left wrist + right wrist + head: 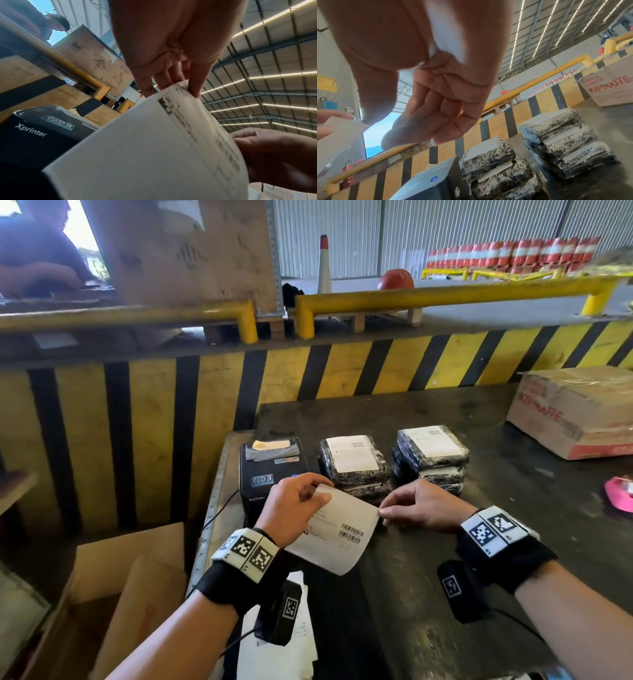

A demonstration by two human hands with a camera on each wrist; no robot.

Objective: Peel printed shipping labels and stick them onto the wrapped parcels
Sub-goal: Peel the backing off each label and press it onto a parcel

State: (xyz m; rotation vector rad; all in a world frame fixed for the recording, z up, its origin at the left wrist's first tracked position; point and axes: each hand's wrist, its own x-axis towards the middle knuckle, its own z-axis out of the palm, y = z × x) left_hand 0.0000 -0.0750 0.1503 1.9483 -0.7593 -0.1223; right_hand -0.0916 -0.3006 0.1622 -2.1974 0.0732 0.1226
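A white printed shipping label (337, 534) with barcodes hangs above the dark table, curling downward. My left hand (297, 508) pinches its upper left edge, thumb on the printed side (194, 86). My right hand (416, 508) pinches the label's right corner between thumb and forefinger (373, 121). Behind the hands stand two stacks of black parcels in clear wrap, the left stack (354, 465) and the right stack (431, 455), each with a white label on top. In the right wrist view the stacks (559, 148) lie ahead of the fingers.
A black label printer (270, 470) stands at the table's left corner, a cable trailing off it. A taped cardboard box (575, 412) sits far right, a pink object (620, 494) at the right edge. Open cartons (113, 594) and loose paper sheets (291, 645) lie below left. A yellow-black barrier (342, 371) backs the table.
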